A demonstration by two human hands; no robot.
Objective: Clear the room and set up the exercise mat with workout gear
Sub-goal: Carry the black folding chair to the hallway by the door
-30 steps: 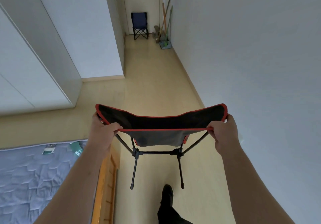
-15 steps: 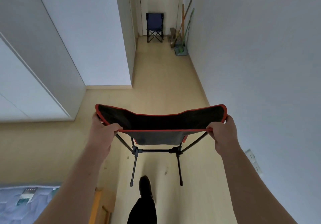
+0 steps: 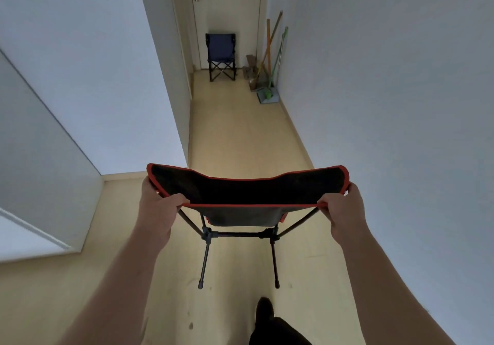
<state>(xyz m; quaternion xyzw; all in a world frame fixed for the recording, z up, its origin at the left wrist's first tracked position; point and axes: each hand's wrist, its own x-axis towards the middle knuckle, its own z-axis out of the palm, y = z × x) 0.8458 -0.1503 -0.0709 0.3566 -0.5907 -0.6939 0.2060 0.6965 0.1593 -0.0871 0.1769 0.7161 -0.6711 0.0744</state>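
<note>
- While the person walks down a hallway, the head view shows a black camp chair (image 3: 248,192) with a red edge in the middle of the frame. It is lifted off the floor (image 3: 240,136), and its legs (image 3: 204,261) hang in the air.
- I think it is held up and out front so it can be carried out of the room. A blue chair (image 3: 221,55) already stands by the door (image 3: 227,10) at the top of the frame.
- The left hand (image 3: 157,211) curls tight round the seat's left corner.
- The right hand (image 3: 343,208) curls round the right corner the same way.
- Brooms (image 3: 270,58) lean on the wall beside the blue chair.
</note>
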